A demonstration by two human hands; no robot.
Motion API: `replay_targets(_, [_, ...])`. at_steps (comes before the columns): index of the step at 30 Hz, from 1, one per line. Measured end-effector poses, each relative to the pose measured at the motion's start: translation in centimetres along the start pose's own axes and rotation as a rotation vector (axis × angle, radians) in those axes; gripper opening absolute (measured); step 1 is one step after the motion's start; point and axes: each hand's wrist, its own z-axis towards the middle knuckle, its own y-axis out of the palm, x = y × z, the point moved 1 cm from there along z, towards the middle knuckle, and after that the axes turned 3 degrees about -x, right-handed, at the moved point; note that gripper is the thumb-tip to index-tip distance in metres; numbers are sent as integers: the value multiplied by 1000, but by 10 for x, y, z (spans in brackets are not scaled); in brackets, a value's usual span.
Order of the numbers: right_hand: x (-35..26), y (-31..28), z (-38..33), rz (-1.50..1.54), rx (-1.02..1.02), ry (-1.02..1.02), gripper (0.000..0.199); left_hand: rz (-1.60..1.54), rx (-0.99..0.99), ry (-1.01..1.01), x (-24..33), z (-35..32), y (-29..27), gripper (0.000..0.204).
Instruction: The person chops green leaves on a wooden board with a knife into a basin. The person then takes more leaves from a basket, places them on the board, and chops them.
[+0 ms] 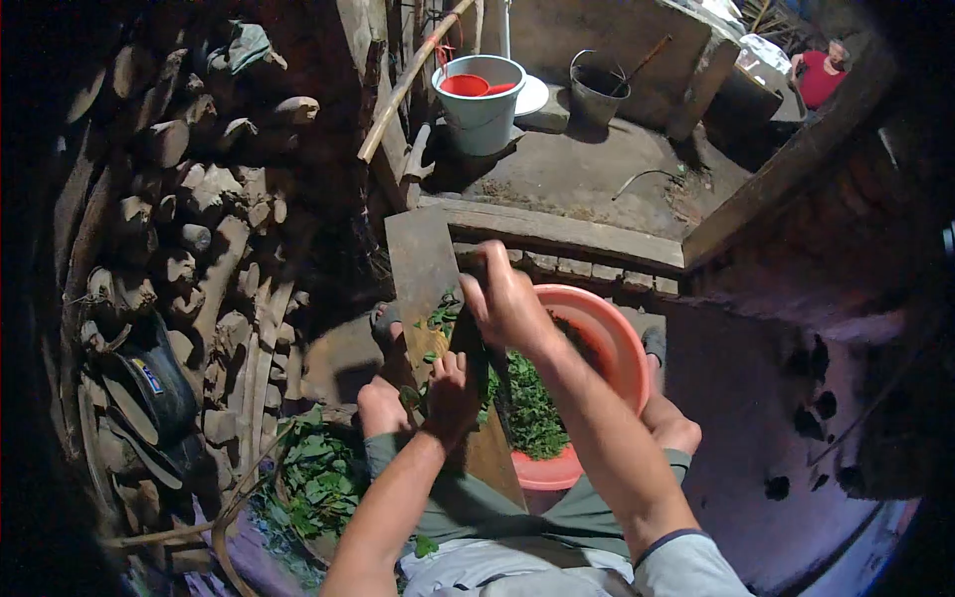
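Observation:
A long wooden board (422, 255) slopes from the doorway sill down to my lap. On it my left hand (453, 393) is closed over a bunch of green leaves (413, 398), holding them against the wood. My right hand (505, 303) is raised just beyond it, its fingers wrapped round the handle end of a dark-bladed knife (476, 348). The handle itself is hidden in the fist, and the blade is partly lost in shadow. Cut greens (532, 408) fill part of the pink basin (625, 343) between my legs, below my right forearm.
A heap of whole leaves (316, 476) lies at my left, near stacked firewood (214, 239). Beyond the wooden sill (567, 231) stand a grey bucket (479, 124) holding a red vessel (464, 86) and a dark pail (597, 95). A person in red (821, 80) is far right.

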Motion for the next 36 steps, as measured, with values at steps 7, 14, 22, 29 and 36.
replay_targets(7, [0, 35, -96, 46, 104, -113, 39, -181, -75, -165, -4, -4, -5, 39])
replay_targets(14, [11, -15, 50, -26, -77, 146, 33, -89, 232, 51, 15, -3, -14, 37])
replay_targets(22, [13, 37, -107, -7, 183, -120, 37, -24, 141, -197, 18, 4, 16, 28])
replay_targets(29, [7, 5, -16, -7, 42, -58, 33, -115, 146, 40, 6, -6, -14, 33])
replay_targets(36, [4, -10, 40, 46, -133, 269, 36, -128, 110, 96, 11, 4, -21, 32])
